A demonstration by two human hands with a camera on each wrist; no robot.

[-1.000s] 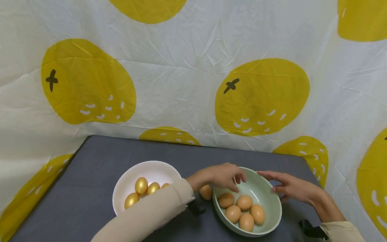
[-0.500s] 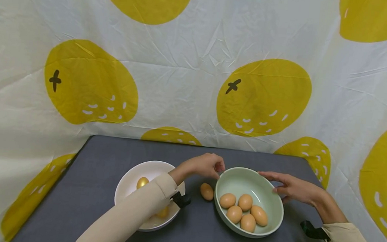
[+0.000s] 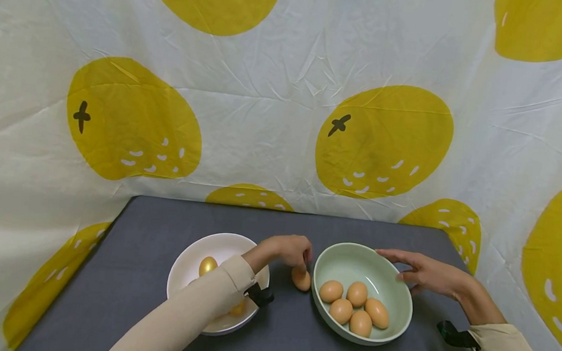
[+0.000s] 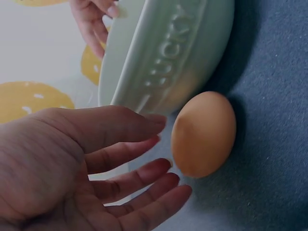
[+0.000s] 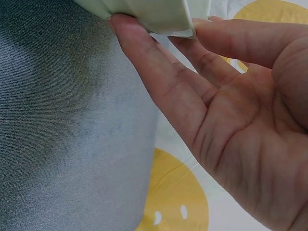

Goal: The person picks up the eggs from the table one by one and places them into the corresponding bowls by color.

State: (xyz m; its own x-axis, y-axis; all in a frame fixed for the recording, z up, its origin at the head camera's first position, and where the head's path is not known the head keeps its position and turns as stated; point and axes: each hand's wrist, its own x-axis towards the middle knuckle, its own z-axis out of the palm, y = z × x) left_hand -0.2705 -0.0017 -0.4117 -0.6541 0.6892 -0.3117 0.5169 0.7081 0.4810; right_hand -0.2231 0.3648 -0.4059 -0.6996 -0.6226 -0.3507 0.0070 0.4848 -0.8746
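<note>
A brown egg (image 3: 301,280) lies on the dark table, just left of the green bowl (image 3: 318,303). My left hand (image 3: 291,251) is over this egg; in the left wrist view its loosely bent fingertips come close to the egg (image 4: 204,134) without gripping it. Several brown eggs (image 3: 357,294) sit inside the green bowl. On the bowl's right side my right hand (image 3: 433,272) pinches the rim, thumb over the edge and fingers against the outer wall, as the right wrist view shows. Raised letters reading LUCKY mark the bowl's outside.
A white bowl (image 3: 179,269) with golden eggs (image 3: 208,265) stands to the left, partly hidden under my left forearm. The dark cloth-covered table (image 3: 122,273) reaches back to a white curtain (image 3: 259,141) printed with yellow fruit.
My left hand has left the inside of the green bowl, moved left and come down to the loose brown egg. The right hand stays at the bowl's rim.
</note>
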